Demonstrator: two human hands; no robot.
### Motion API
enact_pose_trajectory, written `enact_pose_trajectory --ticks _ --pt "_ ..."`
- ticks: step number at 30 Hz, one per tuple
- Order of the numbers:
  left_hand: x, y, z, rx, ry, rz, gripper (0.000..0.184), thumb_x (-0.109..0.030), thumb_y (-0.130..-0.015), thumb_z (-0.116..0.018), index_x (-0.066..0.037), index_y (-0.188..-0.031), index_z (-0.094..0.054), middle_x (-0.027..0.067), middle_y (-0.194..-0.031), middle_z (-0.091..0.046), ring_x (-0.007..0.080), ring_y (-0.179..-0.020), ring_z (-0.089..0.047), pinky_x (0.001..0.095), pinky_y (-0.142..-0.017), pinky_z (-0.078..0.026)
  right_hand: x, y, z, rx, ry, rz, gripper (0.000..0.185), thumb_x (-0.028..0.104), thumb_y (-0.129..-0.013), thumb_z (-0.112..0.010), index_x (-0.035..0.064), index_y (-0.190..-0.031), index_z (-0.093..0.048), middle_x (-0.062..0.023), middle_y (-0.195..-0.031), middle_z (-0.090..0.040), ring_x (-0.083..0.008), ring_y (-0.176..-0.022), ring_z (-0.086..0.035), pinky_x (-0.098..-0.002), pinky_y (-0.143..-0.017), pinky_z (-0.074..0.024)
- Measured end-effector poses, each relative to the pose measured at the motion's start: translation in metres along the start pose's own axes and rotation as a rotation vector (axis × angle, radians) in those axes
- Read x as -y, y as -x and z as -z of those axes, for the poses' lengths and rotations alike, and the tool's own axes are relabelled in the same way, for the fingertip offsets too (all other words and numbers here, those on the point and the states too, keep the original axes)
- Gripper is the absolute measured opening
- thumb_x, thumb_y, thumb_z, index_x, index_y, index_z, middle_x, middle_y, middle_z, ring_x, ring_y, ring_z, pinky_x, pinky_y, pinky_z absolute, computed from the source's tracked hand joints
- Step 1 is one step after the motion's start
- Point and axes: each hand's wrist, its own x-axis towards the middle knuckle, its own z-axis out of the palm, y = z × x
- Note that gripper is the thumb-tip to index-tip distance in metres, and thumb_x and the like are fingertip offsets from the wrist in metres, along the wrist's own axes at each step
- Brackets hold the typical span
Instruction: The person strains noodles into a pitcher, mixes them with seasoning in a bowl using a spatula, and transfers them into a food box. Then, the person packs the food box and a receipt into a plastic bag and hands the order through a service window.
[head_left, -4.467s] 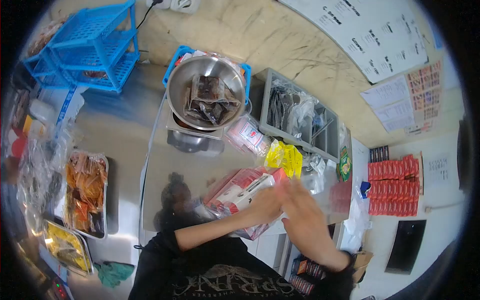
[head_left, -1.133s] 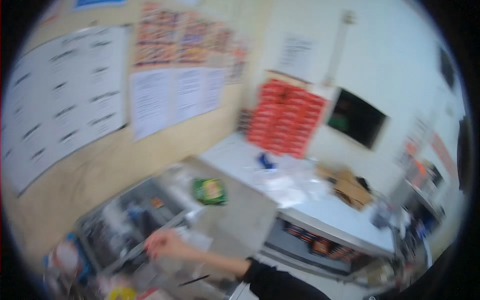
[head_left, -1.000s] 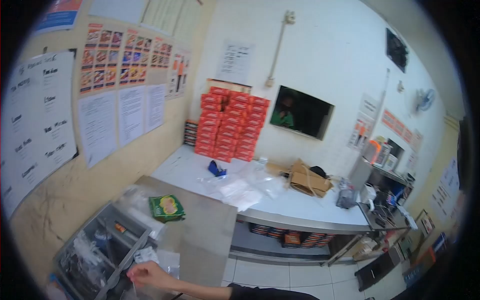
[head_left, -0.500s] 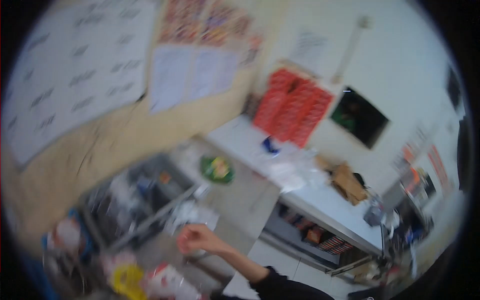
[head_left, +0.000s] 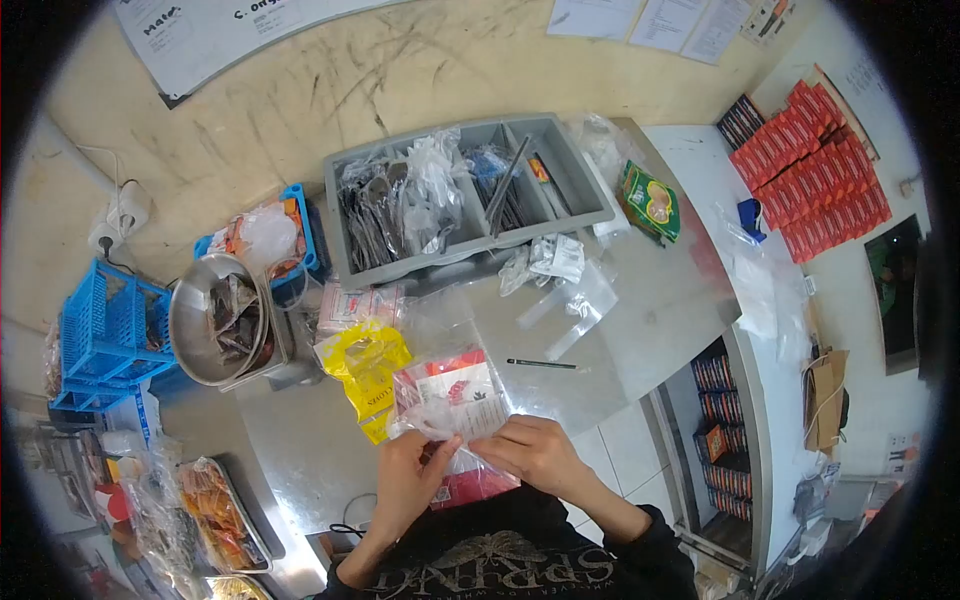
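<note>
Close to my body, both hands are pinched on a clear plastic bag (head_left: pixel 432 415). My left hand (head_left: pixel 405 478) is closed, thumb and fingers pressed together on the bag's gathered plastic. On the other side my right hand (head_left: pixel 535 455) grips the bag with curled fingers. A red-and-white printed packet (head_left: pixel 465 388) shows at the bag; I cannot tell whether it is inside or behind it. Another red piece (head_left: pixel 470 487) shows below my hands. Just left of the bag lies a yellow packet (head_left: pixel 368 365), with a pink-and-white packet (head_left: pixel 355 308) beyond. A black pen (head_left: pixel 541 364) lies to the right.
A grey divided bin (head_left: pixel 375 268) of utensils and plastic stands against the wall. Near it lie a green packet (head_left: pixel 648 203) and clear wrappers (head_left: pixel 585 300). At left are a metal bowl (head_left: pixel 185 345), blue baskets (head_left: pixel 105 325) and a tray of wrapped food (head_left: pixel 215 505).
The view has swung left and down onto the metal table. Earlier one hand showed raised over the table; now both hands are together on the plastic bag.
</note>
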Motion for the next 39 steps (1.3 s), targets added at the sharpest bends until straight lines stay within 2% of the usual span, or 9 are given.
enact_pose_trajectory --ticks 4,7,12,21,25,28,30,36,39 --pt "-0.03 0.005 -0.006 -0.396 -0.54 -0.458 0.018 -0.011 -0.08 -0.065 0.006 -0.085 -0.062 0.012 -0.069 -0.062 0.0242 -0.066 -0.057 0.0369 -0.062 -0.045 0.024 0.019 -0.026 -0.099 -0.112 -0.186 0.017 0.007 -0.064 -0.073 0.0056 -0.077 -0.062 -0.0074 -0.063 -0.057 -0.0229 -0.052 -0.056 -0.0323 -0.048 -0.0447" --pt "-0.027 0.011 -0.016 -0.474 -0.622 -0.392 0.017 -0.011 -0.077 -0.067 0.004 -0.083 -0.063 0.0134 -0.073 -0.061 0.0306 -0.07 -0.057 0.041 -0.067 -0.044 0.038 0.018 -0.055 -0.233 -0.044 -0.375 0.014 0.01 -0.068 -0.071 0.0078 -0.075 -0.059 -0.0049 -0.058 -0.053 -0.0227 -0.052 -0.055 -0.0342 -0.049 -0.0446" --pt "-0.01 0.014 -0.016 -0.219 0.021 -0.045 0.013 -0.007 -0.076 -0.068 -0.001 -0.085 -0.061 0.0114 -0.087 -0.056 0.022 -0.08 -0.059 0.0318 -0.07 -0.046 0.047 0.011 -0.053 -0.278 -0.083 -0.539 0.015 0.011 -0.069 -0.071 0.0061 -0.075 -0.059 -0.0064 -0.063 -0.059 -0.0235 -0.056 -0.059 -0.0323 -0.05 -0.0456" --pt "-0.002 0.018 -0.029 -0.306 0.461 0.134 0.026 0.0 -0.077 -0.066 0.002 -0.1 -0.054 0.0062 -0.089 -0.06 0.0118 -0.083 -0.058 0.0248 -0.074 -0.047 0.044 0.017 -0.066 -0.347 0.031 -0.477 0.017 0.015 -0.065 -0.073 0.0101 -0.074 -0.059 -0.0003 -0.058 -0.057 -0.0175 -0.053 -0.058 -0.0295 -0.047 -0.0412" --pt "-0.007 0.016 -0.035 -0.335 0.417 0.078 0.024 0.0 -0.078 -0.066 0.002 -0.099 -0.054 0.0062 -0.089 -0.06 0.0112 -0.083 -0.058 0.0241 -0.074 -0.047 0.048 0.014 -0.065 -0.354 0.108 -0.498 0.018 0.016 -0.063 -0.073 0.0121 -0.072 -0.058 0.0024 -0.055 -0.055 -0.0155 -0.05 -0.056 -0.028 -0.046 -0.0382" --pt "-0.01 0.01 -0.038 -0.714 0.261 -0.235 0.026 0.0 -0.078 -0.065 0.002 -0.101 -0.054 0.0056 -0.087 -0.061 0.0102 -0.081 -0.057 0.0232 -0.072 -0.047 0.049 0.01 -0.064 -0.35 0.145 -0.529 0.017 0.015 -0.063 -0.072 0.0119 -0.071 -0.057 0.0022 -0.055 -0.055 -0.0153 -0.05 -0.056 -0.0278 -0.047 -0.0384" --pt "-0.004 0.018 -0.028 -0.325 0.331 0.035 0.025 0.0 -0.078 -0.065 0.003 -0.102 -0.057 0.0064 -0.092 -0.062 0.01 -0.081 -0.057 0.0233 -0.072 -0.046 0.05 0.009 -0.067 -0.395 0.17 -0.511 0.018 0.01 -0.06 -0.073 0.0109 -0.069 -0.057 0.0018 -0.052 -0.054 -0.0153 -0.046 -0.054 -0.0284 -0.045 -0.0373" --pt "-0.01 0.01 -0.014 -0.213 0.403 0.196 0.008 0.0 -0.079 -0.063 0.001 -0.086 -0.066 0.007 -0.095 -0.064 0.0101 -0.084 -0.058 0.023 -0.074 -0.046 0.054 0.021 -0.06 -0.334 -0.01 -0.566 0.014 0.013 -0.065 -0.07 0.0103 -0.07 -0.057 -0.0008 -0.058 -0.057 -0.0176 -0.053 -0.058 -0.0294 -0.049 -0.0425" --pt "-0.005 0.008 -0.018 -0.239 0.389 0.074 0.007 0.001 -0.079 -0.062 0.001 -0.085 -0.066 0.0057 -0.092 -0.065 0.0093 -0.082 -0.057 0.0225 -0.074 -0.046 0.054 0.022 -0.058 -0.291 0.004 -0.596 0.014 0.012 -0.064 -0.07 0.0096 -0.072 -0.058 -0.0027 -0.06 -0.059 -0.02 -0.053 -0.059 -0.0302 -0.048 -0.044"
